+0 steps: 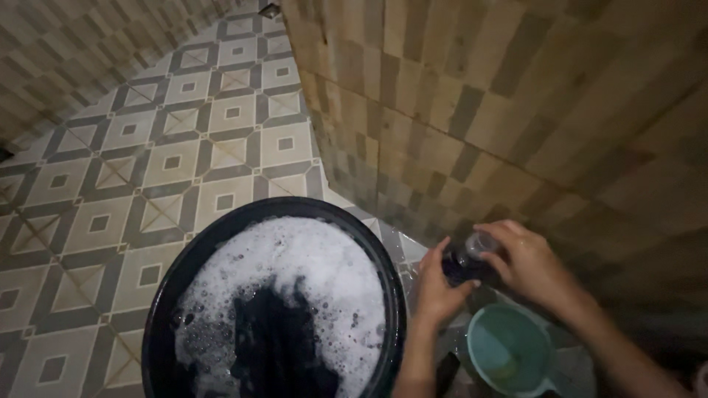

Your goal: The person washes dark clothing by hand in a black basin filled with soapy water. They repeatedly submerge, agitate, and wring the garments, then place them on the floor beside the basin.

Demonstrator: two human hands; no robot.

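Observation:
My left hand (435, 287) grips a small dark bottle (459, 267) from the left, close to the tiled wall. On the bottle's top, my right hand (525, 262) pinches a clear cap (481, 243). Both hands hover above a light green scoop with a handle (510, 348). To the left stands a big black round basin (171, 295) full of white foam (310, 273), with dark cloth (276, 346) soaking in the middle.
The floor (177, 133) has a square-patterned beige and grey tile. A brown tiled wall (501, 103) rises on the right, and another wall (66, 51) at the upper left. The lower right corner is very dark.

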